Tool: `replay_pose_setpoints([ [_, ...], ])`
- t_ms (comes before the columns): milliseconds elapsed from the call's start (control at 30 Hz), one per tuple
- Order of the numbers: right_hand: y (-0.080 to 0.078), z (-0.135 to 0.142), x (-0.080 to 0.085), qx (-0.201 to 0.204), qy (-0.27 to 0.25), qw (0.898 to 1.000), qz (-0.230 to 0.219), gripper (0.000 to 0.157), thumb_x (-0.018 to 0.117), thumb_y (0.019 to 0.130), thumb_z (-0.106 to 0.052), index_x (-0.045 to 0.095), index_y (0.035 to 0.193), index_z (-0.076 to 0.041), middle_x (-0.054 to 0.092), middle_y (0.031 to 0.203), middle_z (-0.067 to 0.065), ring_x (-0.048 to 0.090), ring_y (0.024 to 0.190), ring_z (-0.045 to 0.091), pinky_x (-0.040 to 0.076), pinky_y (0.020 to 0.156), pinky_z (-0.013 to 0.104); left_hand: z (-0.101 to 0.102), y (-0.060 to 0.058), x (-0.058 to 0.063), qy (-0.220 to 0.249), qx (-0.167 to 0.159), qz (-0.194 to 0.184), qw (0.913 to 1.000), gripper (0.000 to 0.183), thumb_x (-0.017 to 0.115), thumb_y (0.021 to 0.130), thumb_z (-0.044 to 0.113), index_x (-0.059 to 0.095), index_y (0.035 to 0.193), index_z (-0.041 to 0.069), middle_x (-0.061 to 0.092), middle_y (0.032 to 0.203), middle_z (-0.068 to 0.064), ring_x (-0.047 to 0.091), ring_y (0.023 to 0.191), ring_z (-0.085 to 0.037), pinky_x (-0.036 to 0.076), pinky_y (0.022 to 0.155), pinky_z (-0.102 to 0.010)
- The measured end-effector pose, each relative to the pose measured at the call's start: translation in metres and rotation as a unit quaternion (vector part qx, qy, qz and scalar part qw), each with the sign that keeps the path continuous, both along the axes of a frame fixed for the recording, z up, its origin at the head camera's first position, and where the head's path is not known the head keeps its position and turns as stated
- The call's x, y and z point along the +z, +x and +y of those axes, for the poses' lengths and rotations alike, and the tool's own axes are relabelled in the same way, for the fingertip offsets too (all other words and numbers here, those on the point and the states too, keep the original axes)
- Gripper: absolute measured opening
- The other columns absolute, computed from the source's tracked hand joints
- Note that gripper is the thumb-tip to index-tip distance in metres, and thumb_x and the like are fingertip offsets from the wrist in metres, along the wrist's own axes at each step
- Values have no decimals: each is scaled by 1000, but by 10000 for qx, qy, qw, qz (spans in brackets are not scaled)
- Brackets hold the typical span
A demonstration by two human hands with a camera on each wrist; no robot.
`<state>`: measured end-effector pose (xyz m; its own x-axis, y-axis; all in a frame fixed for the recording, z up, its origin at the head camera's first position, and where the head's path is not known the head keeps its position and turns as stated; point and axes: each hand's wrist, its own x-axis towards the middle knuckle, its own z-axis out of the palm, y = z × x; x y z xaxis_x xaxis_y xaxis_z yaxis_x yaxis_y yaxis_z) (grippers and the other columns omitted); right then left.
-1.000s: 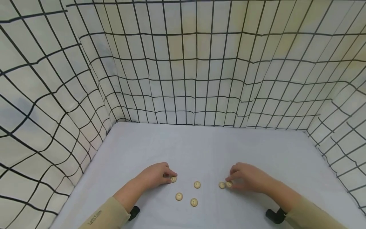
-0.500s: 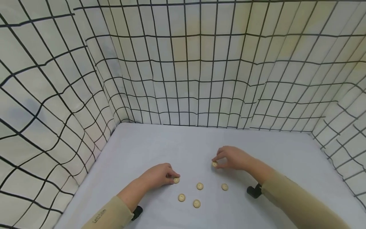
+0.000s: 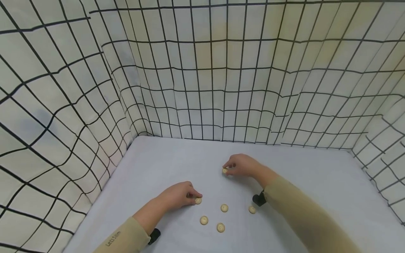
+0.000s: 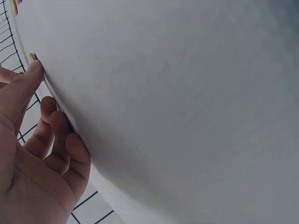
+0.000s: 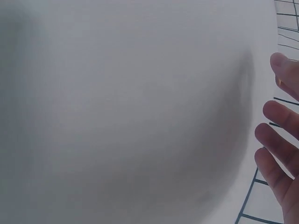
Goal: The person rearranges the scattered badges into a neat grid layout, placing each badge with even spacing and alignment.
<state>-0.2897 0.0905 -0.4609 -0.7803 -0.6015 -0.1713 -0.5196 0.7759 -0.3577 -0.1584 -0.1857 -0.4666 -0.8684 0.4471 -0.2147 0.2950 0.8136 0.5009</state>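
Observation:
Between thumb and fingertips, my left hand pinches a pale round wooden button low over the white cloth. In the left wrist view only the edge of that button shows past the thumb, and the other fingers are curled beside it. Farther back and to the right, my right hand holds a second such button by its fingertips. The right wrist view shows the right hand's fingers spread above the cloth, with a sliver of the button behind the thumb.
Several more buttons lie on the cloth: one button in the middle, one near the right forearm, and two nearer buttons. White cloth walls with a black grid net enclose the table.
My right hand has lifted a button from beside another and carried it back and left across the cloth. The left hand keeps its hold, and the view has shifted slightly.

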Motion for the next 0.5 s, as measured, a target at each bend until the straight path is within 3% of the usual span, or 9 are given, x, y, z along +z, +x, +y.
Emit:
replay_pose_setpoints([
  [500,-22,-27,-13,-750,-327,9966,44,27,73,90,-36,75,114,-25,63,93,-7,54,86,12,46,85,33,2,-5,0,92,-18,-243,9997,25,77,87,20,77,112,21,58,89,13,49,76,-5,44,71,-27],
])
